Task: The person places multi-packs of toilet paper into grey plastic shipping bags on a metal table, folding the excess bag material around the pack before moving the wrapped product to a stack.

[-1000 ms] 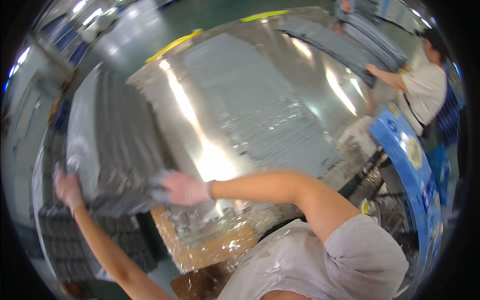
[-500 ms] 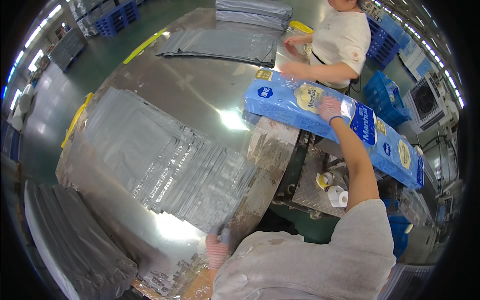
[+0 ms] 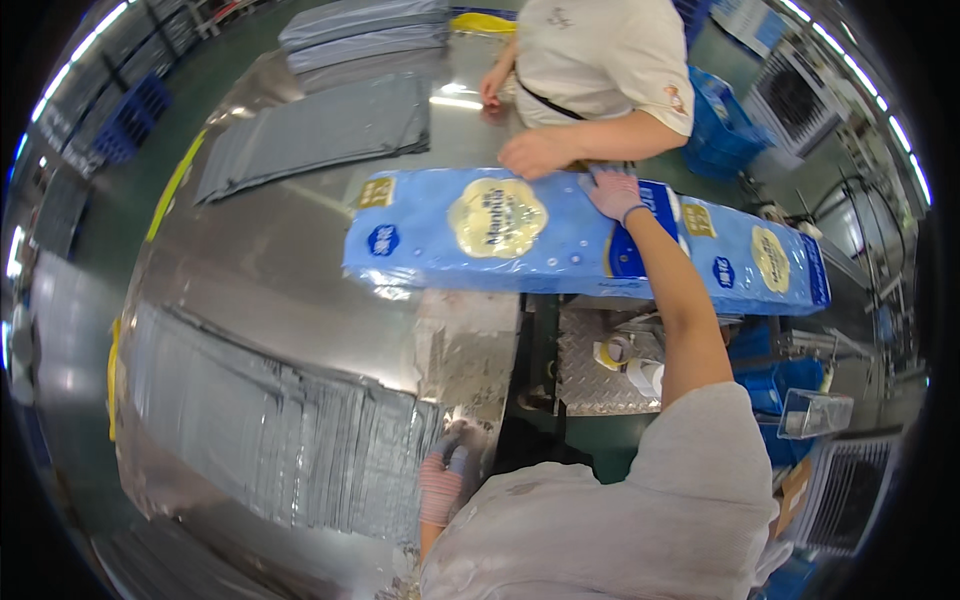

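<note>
Two long blue plastic-wrapped packs lie end to end: a nearer-left pack [image 3: 575, 225] reaching over the metal table, and another pack [image 3: 765, 265] to its right. My right hand [image 3: 613, 193], in a striped glove with grey-blue fingertips, rests on top of the left pack with its fingers stretched out. Lower down, my left hand [image 3: 441, 485], gloved alike, lies at the right end of a fanned stack of grey plastic bags [image 3: 270, 425]. Its fingers are extended and touch or nearly touch the bag ends.
Across the table [image 3: 260, 255] a co-worker [image 3: 600, 60] stands with one hand [image 3: 538, 152] by the left pack. Another flat stack of grey bags [image 3: 330, 130] and folded bundles [image 3: 365, 35] lie further back. Tape rolls [image 3: 618, 350] sit on a metal plate beneath the packs.
The left blue pack has shifted leftward further over the table, and my right hand has moved with it. The co-worker has come closer. My left hand stays by the bag stack; the view has turned.
</note>
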Tool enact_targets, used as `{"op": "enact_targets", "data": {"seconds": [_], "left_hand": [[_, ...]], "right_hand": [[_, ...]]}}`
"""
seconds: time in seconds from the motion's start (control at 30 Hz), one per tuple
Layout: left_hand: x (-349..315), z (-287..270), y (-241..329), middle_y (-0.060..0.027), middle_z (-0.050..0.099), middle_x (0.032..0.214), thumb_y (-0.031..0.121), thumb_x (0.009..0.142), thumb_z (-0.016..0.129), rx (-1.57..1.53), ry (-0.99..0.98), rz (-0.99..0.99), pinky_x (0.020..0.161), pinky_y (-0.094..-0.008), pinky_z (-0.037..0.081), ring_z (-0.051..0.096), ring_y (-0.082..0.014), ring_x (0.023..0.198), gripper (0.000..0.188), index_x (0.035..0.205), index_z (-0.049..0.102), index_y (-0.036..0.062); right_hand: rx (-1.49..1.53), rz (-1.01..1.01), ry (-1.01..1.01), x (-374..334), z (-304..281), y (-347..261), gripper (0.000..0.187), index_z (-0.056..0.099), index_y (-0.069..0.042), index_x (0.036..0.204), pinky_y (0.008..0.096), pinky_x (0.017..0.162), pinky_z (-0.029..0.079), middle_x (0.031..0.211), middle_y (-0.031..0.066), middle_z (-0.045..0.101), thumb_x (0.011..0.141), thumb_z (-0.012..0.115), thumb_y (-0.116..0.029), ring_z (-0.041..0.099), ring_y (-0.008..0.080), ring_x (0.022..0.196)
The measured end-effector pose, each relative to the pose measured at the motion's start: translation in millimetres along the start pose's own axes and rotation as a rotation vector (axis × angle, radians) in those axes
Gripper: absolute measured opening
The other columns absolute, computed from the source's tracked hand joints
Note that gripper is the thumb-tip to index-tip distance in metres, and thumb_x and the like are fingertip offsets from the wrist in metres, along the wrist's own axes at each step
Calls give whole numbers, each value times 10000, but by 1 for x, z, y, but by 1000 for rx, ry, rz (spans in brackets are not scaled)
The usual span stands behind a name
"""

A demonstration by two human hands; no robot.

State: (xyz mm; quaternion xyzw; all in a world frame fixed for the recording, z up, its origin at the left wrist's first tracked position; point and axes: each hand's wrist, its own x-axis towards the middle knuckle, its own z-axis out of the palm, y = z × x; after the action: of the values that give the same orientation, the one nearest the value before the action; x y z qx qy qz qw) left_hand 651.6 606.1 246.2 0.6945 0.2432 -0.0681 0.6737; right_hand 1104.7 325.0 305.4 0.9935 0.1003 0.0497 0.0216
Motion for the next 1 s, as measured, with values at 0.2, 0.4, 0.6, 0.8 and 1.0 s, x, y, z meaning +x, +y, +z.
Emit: {"op": "enact_targets", "data": {"seconds": [0.2, 0.4, 0.6, 0.8, 1.0], "left_hand": [[76, 19, -25, -126, 642, 954, 202, 866, 590, -400, -134, -205, 774, -272, 470, 594, -156, 886, 314, 1084, 586, -24], [167, 63, -15, -162, 525, 1176, 481, 870, 506, -1125, -171, -175, 922, -409, 437, 513, -278, 1082, 597, 1247, 434, 24], [107, 28, 4, -132, 496, 1216, 461, 849, 558, -1026, -48, -7, 946, -430, 423, 502, -281, 1102, 617, 1278, 399, 47], [50, 8, 33, -80, 534, 1122, 328, 802, 614, -890, 183, 179, 846, -289, 422, 506, -157, 1001, 583, 1258, 435, 13], [5, -8, 87, -136, 601, 1045, 312, 796, 589, -982, 522, 454, 756, -294, 503, 611, -203, 897, 531, 1187, 482, -31]], "right_hand": [[1, -121, -564, 18, -23, -26, 458, 618, -70, 1077, 397, 863, 448, 1115, 191, 590, 834, 410, -397, 584, 339, 1001], [327, -373, -820, 12, 34, -78, 487, 598, -6, 1050, 366, 785, 481, 999, 174, 628, 859, 436, -424, 618, 266, 925], [1119, -313, -841, -68, 39, -194, 459, 561, -11, 1123, 335, 795, 491, 1026, 148, 621, 864, 474, -380, 608, 229, 950], [1668, -301, -1142, -112, -52, -221, 457, 524, -15, 1196, 305, 806, 501, 1053, 122, 614, 869, 511, -335, 599, 191, 975], [1679, -660, -1328, -115, -55, -258, 516, 438, -17, 1273, 315, 855, 476, 1140, 137, 556, 845, 576, -270, 563, 204, 1024]]}}
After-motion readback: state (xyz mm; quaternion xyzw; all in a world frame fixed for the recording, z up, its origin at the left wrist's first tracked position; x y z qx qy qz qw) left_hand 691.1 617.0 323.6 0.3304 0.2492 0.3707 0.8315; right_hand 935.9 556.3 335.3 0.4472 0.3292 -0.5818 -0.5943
